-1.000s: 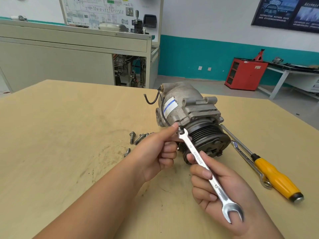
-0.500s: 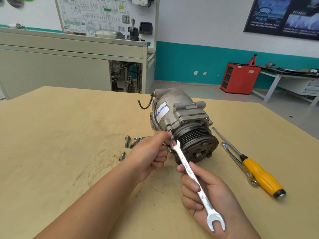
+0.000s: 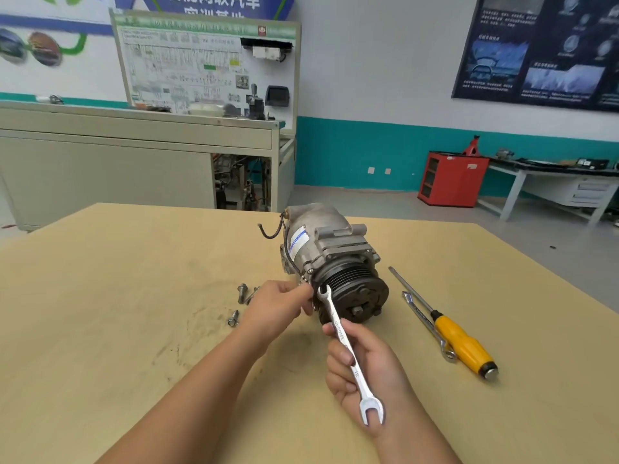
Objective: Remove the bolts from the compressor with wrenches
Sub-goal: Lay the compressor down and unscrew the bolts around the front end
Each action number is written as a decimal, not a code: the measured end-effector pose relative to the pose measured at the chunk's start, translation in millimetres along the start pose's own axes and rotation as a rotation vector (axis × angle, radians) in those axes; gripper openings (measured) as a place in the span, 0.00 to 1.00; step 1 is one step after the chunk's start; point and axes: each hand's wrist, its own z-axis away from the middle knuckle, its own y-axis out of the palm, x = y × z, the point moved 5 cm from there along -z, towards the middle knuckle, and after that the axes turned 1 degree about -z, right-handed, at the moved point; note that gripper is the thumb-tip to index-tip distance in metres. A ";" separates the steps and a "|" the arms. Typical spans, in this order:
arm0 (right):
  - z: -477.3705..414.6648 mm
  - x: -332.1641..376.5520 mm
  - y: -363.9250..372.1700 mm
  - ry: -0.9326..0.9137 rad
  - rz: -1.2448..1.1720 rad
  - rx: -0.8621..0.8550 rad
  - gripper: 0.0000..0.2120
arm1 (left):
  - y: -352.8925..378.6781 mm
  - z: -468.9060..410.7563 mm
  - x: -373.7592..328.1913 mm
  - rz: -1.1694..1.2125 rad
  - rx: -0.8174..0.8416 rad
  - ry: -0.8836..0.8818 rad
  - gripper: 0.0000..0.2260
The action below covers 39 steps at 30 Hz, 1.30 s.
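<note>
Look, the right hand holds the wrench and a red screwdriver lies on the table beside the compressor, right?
Not quite: the head view shows the screwdriver has a yellow handle, not red. The right hand does hold the wrench, and the screwdriver lies on the table beside the compressor.

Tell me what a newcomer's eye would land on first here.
The grey compressor in the middle of the table, black pulley towards the camera, draws the eye first. Next is the silver wrench gripped by the right hand, its far end up at the compressor's flange beside the left hand. A yellow-handled screwdriver lies to the right, loose bolts to the left.
</note>
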 end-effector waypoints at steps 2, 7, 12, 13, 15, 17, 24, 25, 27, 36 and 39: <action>-0.4 0.8 -0.1 -0.011 0.011 -0.002 0.12 | -8.8 3.7 5.2 -0.151 -0.090 0.016 0.15; -0.8 -0.3 -0.3 -0.011 0.015 0.004 0.10 | -34.1 23.2 22.6 -0.546 -0.328 0.072 0.18; -2.1 -0.8 -2.3 -0.001 0.015 -0.003 0.12 | -57.0 37.2 46.2 -0.731 -0.387 -0.031 0.17; -2.0 -1.0 -2.5 0.000 0.013 -0.003 0.12 | -59.5 39.2 48.4 -0.758 -0.403 -0.041 0.17; -1.6 -1.5 -2.5 -0.002 0.012 0.001 0.12 | -61.9 42.3 50.5 -0.803 -0.428 -0.054 0.16; -1.5 -1.6 -3.0 -0.009 0.013 0.001 0.12 | -62.6 43.6 51.7 -0.839 -0.439 -0.068 0.15; -4.5 -3.0 -5.1 -0.011 0.018 -0.002 0.10 | -63.8 40.9 56.9 -0.930 -0.433 -0.108 0.13; -5.1 -2.4 -4.5 -0.014 0.017 0.002 0.09 | -63.0 40.6 56.8 -0.928 -0.432 -0.107 0.13; -6.2 -1.8 -3.6 -0.014 0.016 0.004 0.10 | -63.6 40.4 56.9 -0.915 -0.442 -0.113 0.14; -5.5 -2.5 -4.7 -0.018 0.025 -0.001 0.11 | -64.8 39.1 56.5 -0.926 -0.432 -0.111 0.12; -5.3 -2.4 -4.3 -0.031 0.047 0.003 0.11 | -65.5 40.3 55.7 -0.921 -0.433 -0.107 0.14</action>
